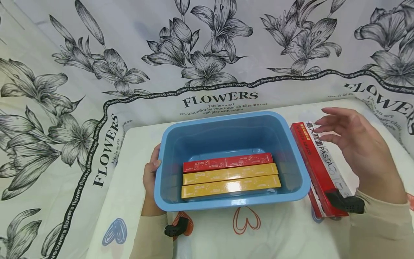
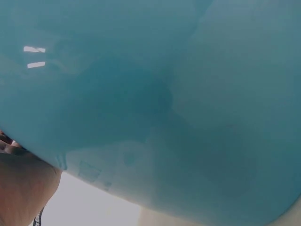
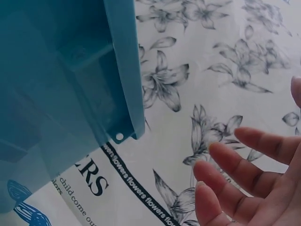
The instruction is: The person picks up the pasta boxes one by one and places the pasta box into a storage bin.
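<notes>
Left hand: thumb and fingers clasp the left side of the blue rectangular plastic tub; some fingers hide behind its rim.
In the tub: right of that grip, a long red cardboard box and two long yellow cardboard boxes rest side by side.
Right hand: across the tub from the grip, fingers apart, holding nothing, near a long red-and-white pasta carton beside the tub's right side.
Tipping risk: held at one end only, the tub could tilt if lifted, sliding its boxes.
View differences: head shows the contents; left wrist, mostly blue outer wall; right wrist, a small holed tab under the rim, unseen from above.
</notes>
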Available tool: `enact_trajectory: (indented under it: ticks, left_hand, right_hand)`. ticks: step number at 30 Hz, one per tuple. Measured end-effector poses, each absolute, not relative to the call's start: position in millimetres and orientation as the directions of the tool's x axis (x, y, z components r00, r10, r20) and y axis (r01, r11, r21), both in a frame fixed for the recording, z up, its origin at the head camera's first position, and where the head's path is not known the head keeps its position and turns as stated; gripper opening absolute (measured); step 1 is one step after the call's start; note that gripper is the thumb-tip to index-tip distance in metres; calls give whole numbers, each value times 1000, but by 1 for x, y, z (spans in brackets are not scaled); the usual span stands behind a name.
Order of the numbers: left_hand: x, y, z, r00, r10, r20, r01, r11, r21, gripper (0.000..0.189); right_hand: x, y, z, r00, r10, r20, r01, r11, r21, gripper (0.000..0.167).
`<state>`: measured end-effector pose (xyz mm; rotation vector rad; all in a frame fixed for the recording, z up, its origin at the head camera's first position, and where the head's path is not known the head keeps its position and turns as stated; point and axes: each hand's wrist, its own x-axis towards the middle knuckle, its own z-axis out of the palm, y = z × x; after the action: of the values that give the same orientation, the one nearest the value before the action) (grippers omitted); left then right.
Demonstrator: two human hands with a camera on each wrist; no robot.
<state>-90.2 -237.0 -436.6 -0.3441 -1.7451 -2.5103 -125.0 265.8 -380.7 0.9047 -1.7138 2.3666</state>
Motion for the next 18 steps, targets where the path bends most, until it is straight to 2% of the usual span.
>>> enact_trajectory:
  ticks: [13,18]
  left_hand:
    - [-89,-235,-436,-974,77,214,173,-360,917,61]
    - [-90,-236,-436,-974,68,216,174,-388,905,61]
  right_hand:
    - [-123,284,-393,-898,-139,418,-364,-300,-882,43]
    - [-124,283,-392,-940,-96,329,-308,-182,-934,45]
